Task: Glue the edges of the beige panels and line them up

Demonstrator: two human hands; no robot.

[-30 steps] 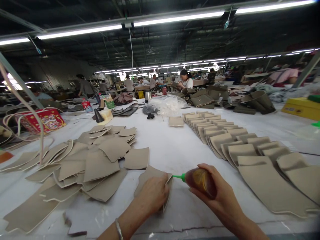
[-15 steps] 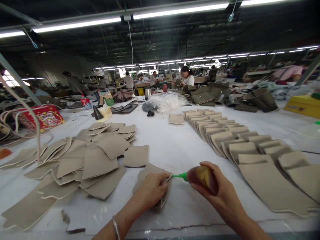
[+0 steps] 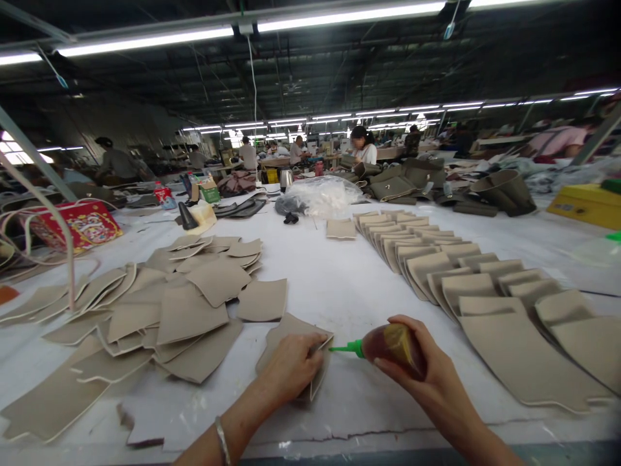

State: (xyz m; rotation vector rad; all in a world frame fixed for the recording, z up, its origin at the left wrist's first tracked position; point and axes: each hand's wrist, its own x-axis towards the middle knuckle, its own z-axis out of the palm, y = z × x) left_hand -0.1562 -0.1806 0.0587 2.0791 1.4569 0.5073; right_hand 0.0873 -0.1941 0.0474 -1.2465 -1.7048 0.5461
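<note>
My left hand (image 3: 294,366) grips a taupe leather piece (image 3: 277,338) on the white table, its fingers closed at the piece's right edge. That edge is folded or doubled; the hand hides much of it. In my right hand (image 3: 427,362) lies a squeeze bottle (image 3: 392,349) of amber-brown liquid, tilted on its side. Its thin green nozzle (image 3: 344,347) points left, the tip right beside the edge of the piece; whether they touch I cannot tell. Just behind my left hand a single flat leather piece (image 3: 262,299) rests next to the heap.
A loose heap of leather pieces (image 3: 194,317) covers the left side. Overlapping rows of similar pieces (image 3: 499,349) run along the right. Farther back are a clear plastic bag (image 3: 325,196), dark green leather parts (image 3: 395,188), a red box (image 3: 87,226) and a yellow box (image 3: 585,204).
The nozzle tip has slid slightly down along the edge of the leather piece, toward me. My left hand keeps its hold, and the view has shifted a little.
</note>
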